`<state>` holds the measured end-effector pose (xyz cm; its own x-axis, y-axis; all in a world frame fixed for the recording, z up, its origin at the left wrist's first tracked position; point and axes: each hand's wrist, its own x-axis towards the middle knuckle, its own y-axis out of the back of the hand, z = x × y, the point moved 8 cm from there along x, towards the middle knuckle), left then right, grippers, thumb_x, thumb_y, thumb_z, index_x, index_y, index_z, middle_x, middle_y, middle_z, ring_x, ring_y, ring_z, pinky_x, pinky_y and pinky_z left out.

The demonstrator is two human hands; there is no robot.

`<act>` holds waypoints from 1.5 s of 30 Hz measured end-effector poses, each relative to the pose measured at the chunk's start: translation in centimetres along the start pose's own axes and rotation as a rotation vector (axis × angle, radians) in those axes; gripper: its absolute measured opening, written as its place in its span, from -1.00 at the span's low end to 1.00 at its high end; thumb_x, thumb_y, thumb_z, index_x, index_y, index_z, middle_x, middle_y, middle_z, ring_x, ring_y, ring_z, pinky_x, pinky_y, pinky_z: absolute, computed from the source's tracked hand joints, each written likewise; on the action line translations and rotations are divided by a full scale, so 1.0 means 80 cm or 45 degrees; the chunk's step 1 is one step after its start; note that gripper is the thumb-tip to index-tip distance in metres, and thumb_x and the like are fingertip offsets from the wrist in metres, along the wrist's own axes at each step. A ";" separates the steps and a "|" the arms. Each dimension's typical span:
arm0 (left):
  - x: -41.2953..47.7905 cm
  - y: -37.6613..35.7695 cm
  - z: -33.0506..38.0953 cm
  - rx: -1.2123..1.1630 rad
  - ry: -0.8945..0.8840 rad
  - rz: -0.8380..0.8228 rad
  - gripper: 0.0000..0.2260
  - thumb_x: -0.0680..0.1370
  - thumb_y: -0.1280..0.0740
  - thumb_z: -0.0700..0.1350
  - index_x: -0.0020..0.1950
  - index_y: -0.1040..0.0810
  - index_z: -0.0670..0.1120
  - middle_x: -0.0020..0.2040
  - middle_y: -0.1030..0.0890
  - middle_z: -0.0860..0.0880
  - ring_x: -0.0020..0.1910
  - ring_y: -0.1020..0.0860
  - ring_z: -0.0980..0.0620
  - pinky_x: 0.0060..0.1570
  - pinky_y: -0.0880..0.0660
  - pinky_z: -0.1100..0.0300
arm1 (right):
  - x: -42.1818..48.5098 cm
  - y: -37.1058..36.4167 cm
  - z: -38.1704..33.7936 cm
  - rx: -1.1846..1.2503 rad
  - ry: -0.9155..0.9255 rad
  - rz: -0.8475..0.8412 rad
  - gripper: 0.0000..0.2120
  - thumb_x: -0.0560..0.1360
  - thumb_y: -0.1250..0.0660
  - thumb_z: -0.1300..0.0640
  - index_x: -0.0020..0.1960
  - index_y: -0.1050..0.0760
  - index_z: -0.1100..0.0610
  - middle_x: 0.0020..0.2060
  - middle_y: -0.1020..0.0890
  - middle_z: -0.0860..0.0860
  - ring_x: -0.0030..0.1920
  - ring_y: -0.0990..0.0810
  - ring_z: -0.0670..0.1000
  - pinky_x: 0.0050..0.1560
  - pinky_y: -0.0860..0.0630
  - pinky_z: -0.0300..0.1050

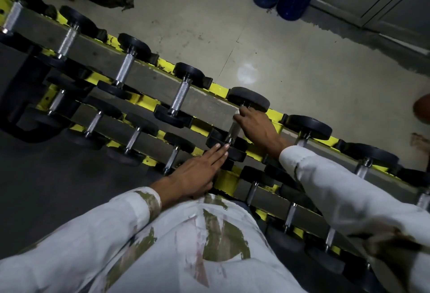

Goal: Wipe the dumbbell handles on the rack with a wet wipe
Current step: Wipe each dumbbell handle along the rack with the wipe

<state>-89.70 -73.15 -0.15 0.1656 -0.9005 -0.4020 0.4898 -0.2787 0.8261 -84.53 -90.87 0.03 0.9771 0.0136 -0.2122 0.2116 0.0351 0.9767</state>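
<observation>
Right hand wraps wet wipe round upper-tier dumbbell handle on the rack; left hand, fingers straight together, touches near plate; hard rubbing could roll the weight onto those fingers

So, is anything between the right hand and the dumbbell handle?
Nothing visible. The right hand is curled round the handle on the upper row, with a bit of white, likely the wipe, at its fingertips. The left hand touches that dumbbell's near weight.
</observation>
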 end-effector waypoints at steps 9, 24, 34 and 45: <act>0.001 -0.002 -0.001 -0.005 -0.015 0.009 -0.17 0.59 -0.33 -0.09 0.69 0.13 -0.16 0.67 0.29 -0.08 0.66 0.22 -0.03 0.48 -0.36 0.05 | -0.025 -0.027 -0.036 0.198 0.198 -0.082 -0.70 0.54 -0.34 0.07 0.24 -0.48 0.15 0.08 -0.37 0.06 -0.20 -0.56 0.13 -0.31 -0.57 0.05; 0.004 -0.009 -0.003 0.031 -0.010 0.009 -0.17 0.56 -0.31 -0.09 0.69 0.12 -0.17 0.67 0.28 -0.09 0.66 0.21 -0.05 0.49 -0.36 0.00 | -0.019 -0.046 -0.055 0.007 0.499 -0.233 -0.67 0.62 -0.18 0.11 0.37 -0.43 0.05 0.40 -0.49 0.01 -0.06 -0.68 0.09 -0.29 -0.62 -0.01; 0.001 0.001 0.003 0.031 -0.003 0.000 -0.19 0.59 -0.29 -0.10 0.69 0.13 -0.17 0.68 0.28 -0.09 0.66 0.21 -0.04 0.41 -0.38 0.09 | -0.029 -0.042 -0.051 -0.068 0.512 -0.065 -0.67 0.59 -0.25 0.14 0.33 -0.48 0.13 0.30 -0.49 0.10 0.11 -0.52 0.11 -0.22 -0.57 -0.04; 0.000 0.000 0.006 0.030 0.008 0.016 -0.19 0.59 -0.30 -0.08 0.69 0.11 -0.19 0.68 0.28 -0.10 0.66 0.22 -0.05 0.34 -0.46 0.11 | -0.071 -0.072 -0.002 1.052 -0.824 0.450 -0.88 0.57 -0.30 0.06 -0.01 -0.55 0.11 -0.09 -0.70 0.06 -0.15 -0.63 0.09 -0.23 -0.50 -0.07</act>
<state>-90.14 -73.28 0.03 0.1772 -0.9019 -0.3939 0.4673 -0.2751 0.8402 -91.32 -91.00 -4.42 0.7603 -0.6424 -0.0964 -0.3685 -0.5487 0.7504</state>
